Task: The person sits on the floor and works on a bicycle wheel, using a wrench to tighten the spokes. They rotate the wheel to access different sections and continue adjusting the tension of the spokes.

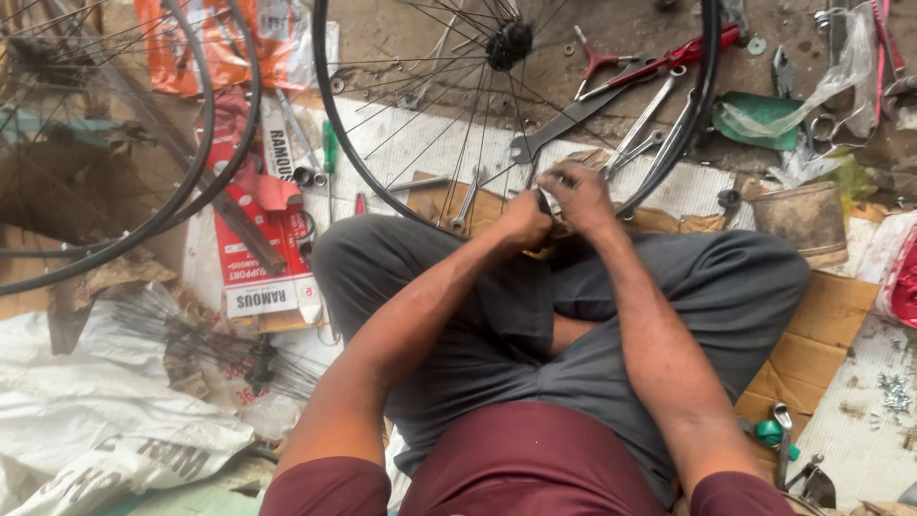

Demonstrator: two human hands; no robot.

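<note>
- Two wheels lay before us: the near bicycle wheel [401,182] rested against our knees, a second wheel [115,191] well to the left.
- Our left hand [523,222] pinched shut on the near rim's lower edge; steadying it there seemed wise.
- Our right hand [579,196] closed on something small at a spoke [521,115]; what, we could not tell.
- Spanners [642,124] lay beyond.

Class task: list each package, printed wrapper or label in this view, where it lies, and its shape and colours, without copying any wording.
Flat carton: left of the knee, rectangular, red and white.
Plastic wrapper: top left under the wheels, crumpled, orange.
Sack: bottom left, rumpled, white with dark print.
Red-and-white package: right edge, partly cut off.
</note>
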